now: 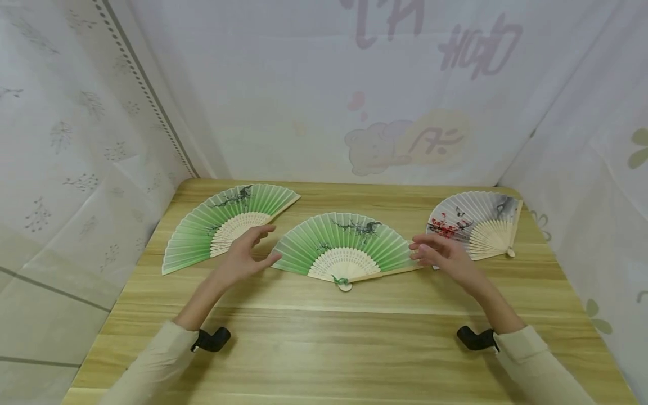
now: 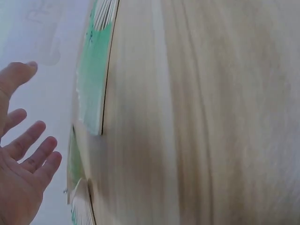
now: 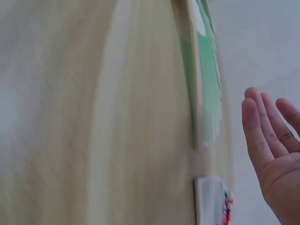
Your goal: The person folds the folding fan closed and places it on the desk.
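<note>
A spread green folding fan point(image 1: 296, 247) with a dark branch print lies in the middle of the table, its pivot and green tassel toward the person. My left hand point(image 1: 248, 251) hovers at this fan's left end, fingers spread and holding nothing. Over the fan's right end is my right hand point(image 1: 445, 259), fingers loosely bent and empty. A second green fan point(image 1: 189, 239) lies spread at the back left, partly behind the left hand. Back right, a grey-white fan point(image 1: 476, 211) with red blossoms lies spread, its lower left part hidden by the right hand. Both palms point(image 2: 18, 187) point(image 3: 286, 178) show bare in the wrist views.
The wooden table point(image 1: 324, 349) has rounded back corners. Behind it hangs a white cloth point(image 1: 283, 101) with a bear print, and a patterned curtain point(image 1: 76, 157) closes off the left side. Black wrist mounts point(image 1: 215, 339) stick inward from both sleeves.
</note>
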`<state>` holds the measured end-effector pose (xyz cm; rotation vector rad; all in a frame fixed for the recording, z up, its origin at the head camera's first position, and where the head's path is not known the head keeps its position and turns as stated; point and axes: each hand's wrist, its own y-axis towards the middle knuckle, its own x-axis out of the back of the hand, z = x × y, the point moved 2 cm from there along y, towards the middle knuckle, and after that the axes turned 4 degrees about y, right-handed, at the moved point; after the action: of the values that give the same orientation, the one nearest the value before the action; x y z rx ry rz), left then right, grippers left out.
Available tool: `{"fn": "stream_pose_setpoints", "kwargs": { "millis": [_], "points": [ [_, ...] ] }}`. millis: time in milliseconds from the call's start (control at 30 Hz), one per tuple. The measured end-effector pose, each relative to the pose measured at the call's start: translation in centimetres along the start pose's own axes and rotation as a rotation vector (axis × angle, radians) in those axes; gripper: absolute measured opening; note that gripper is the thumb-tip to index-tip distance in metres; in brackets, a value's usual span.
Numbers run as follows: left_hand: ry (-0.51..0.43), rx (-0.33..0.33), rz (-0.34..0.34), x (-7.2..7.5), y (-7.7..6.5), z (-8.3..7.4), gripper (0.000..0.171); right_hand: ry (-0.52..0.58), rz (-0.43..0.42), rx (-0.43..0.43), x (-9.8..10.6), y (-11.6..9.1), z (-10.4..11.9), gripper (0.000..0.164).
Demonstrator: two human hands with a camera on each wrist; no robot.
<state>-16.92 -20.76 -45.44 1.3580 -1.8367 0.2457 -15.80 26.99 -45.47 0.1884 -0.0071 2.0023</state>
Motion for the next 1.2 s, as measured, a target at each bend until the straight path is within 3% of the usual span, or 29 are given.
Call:
{"fn": "stream_pose_setpoints", "kwargs": {
  "millis": [167, 467, 800, 1200],
  "points": [
    [-0.030, 0.006, 0.013, -0.9, -0.4, -0.2, 0.068, 0.120, 0.068, -0.032, -1.5, -0.3, -0.5, 0.036],
    [-0.062, 0.035, 0.015, -1.9, -0.8, -0.3, 0.068, 0.175, 0.107, -0.117, -4.1, -0.8, -1.5, 0.038],
    [-0.099, 0.042, 0.001, -1.9, -1.7, 0.0, 0.067, 0.282, 0.143, -0.169, -5.9, -1.1, -1.9, 0.038],
    [-0.114, 0.075, 0.005, -1.5, -2.8, 0.3, 0.064, 0.321, 0.158, -0.246, -7.2, -1.5, -2.3, 0.041]
  ]
}}
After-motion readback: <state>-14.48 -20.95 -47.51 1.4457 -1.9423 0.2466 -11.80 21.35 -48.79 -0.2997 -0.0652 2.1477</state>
